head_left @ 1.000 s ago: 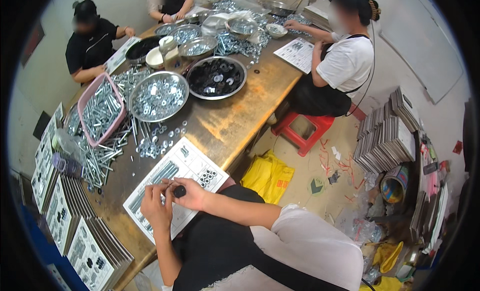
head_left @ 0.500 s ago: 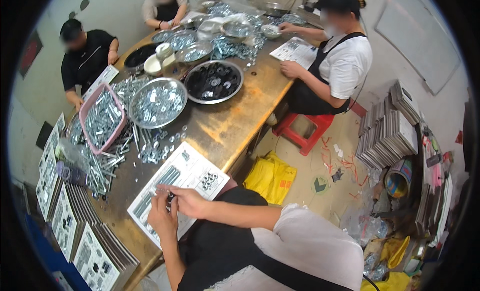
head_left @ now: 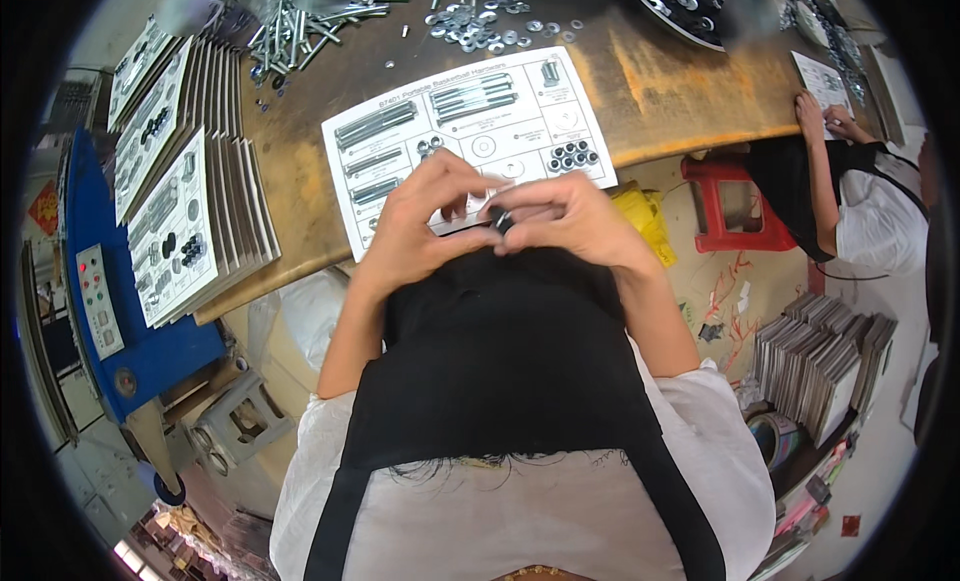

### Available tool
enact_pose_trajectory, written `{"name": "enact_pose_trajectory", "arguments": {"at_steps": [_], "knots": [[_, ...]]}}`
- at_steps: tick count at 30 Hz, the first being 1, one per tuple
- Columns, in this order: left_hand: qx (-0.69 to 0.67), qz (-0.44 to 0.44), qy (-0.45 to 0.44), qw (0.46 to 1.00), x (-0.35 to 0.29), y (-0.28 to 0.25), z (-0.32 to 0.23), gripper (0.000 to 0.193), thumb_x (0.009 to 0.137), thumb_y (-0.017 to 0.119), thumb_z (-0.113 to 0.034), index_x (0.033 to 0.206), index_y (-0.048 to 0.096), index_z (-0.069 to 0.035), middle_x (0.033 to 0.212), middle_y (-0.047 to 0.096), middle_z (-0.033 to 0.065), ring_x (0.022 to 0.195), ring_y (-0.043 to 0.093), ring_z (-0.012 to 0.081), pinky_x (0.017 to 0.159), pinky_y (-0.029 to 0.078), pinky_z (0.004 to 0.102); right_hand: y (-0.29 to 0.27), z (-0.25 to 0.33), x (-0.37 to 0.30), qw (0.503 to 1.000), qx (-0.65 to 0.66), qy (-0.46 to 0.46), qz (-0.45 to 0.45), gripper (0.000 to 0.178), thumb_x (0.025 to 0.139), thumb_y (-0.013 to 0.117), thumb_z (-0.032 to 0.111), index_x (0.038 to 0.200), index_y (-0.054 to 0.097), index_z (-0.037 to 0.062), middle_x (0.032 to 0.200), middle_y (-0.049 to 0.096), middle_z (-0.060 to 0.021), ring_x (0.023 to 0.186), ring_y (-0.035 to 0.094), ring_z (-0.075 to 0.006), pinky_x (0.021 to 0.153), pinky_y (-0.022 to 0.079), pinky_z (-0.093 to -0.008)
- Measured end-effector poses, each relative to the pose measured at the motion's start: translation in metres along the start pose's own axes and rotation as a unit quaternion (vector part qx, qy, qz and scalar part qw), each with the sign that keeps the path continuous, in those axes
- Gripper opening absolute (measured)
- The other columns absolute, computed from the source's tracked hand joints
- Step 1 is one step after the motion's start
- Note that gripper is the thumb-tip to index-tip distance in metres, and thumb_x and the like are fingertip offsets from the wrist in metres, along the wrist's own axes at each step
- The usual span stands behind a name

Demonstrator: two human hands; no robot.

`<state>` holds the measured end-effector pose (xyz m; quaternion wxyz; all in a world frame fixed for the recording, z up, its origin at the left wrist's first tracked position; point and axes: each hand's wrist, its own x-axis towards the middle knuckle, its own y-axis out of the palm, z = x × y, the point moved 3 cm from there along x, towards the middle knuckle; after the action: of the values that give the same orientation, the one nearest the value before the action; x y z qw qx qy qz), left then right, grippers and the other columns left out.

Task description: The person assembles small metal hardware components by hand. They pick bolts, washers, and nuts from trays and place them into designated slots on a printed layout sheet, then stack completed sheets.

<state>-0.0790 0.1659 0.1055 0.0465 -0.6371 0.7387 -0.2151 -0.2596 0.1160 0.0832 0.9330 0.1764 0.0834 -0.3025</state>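
Above the near edge of a printed hardware card [head_left: 470,126], my two hands meet at the fingertips. My right hand [head_left: 580,219] pinches a small round black piece [head_left: 500,219] between thumb and fingers. My left hand [head_left: 422,219] is closed from the other side, its fingers curled and its thumb tip close to the black piece. What the left fingers hold, if anything, is hidden. The card lies tilted on the wooden table [head_left: 655,81], carrying rows of bolts, black nuts and small fittings.
Loose washers [head_left: 490,26] and long bolts [head_left: 310,26] lie beyond the card, near a bowl of dark washers [head_left: 685,6]. Stacked cards [head_left: 185,221] stand at the left edge. A co-worker's hand [head_left: 812,111] rests by another card at the right, above a red stool [head_left: 735,211].
My view has swung down and leftward, bringing the card, my hands and my apron to the middle. My hands stay together at the fingertips over the card, and the black piece shows more plainly.
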Motion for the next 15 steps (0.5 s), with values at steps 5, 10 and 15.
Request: {"name": "enact_pose_trajectory", "arguments": {"at_steps": [5, 10, 15], "knots": [[0.209, -0.192, 0.271, 0.920, 0.003, -0.007, -0.024, 0.047, 0.061, 0.083, -0.008, 0.105, 0.070, -0.010, 0.089, 0.066, 0.0041, 0.073, 0.064, 0.0175, 0.058, 0.049, 0.0279, 0.009, 0.028, 0.001, 0.991, -0.009, -0.105, -0.078, 0.035, 0.080, 0.075, 0.001, 0.114, 0.067, -0.0039, 0.088, 0.067, -0.0030, 0.078, 0.059, -0.0035, 0.070, 0.048, -0.0184], [0.227, -0.187, 0.266, 0.918, 0.008, -0.011, -0.023, 0.046, 0.058, 0.079, -0.004, 0.103, 0.069, -0.008, 0.090, 0.067, 0.0047, 0.071, 0.063, 0.0180, 0.059, 0.048, 0.0278, 0.012, 0.030, 0.008, 0.992, 0.020, -0.098, -0.081, 0.036, 0.081, 0.074, 0.000, 0.115, 0.065, -0.0040, 0.090, 0.068, -0.0058, 0.082, 0.061, -0.0056, 0.075, 0.051, -0.0196], [-0.062, -0.165, 0.117, 0.977, 0.004, -0.014, 0.009, 0.040, 0.066, 0.074, -0.006, 0.104, 0.066, -0.001, 0.098, 0.061, 0.0096, 0.087, 0.059, 0.0155, 0.074, 0.047, 0.0288, 0.004, 0.025, 0.010, 0.994, 0.058, -0.080, -0.054, 0.034, 0.084, 0.068, 0.003, 0.117, 0.062, -0.0068, 0.098, 0.070, -0.0150, 0.087, 0.069, -0.0168, 0.083, 0.054, -0.0278]]}}
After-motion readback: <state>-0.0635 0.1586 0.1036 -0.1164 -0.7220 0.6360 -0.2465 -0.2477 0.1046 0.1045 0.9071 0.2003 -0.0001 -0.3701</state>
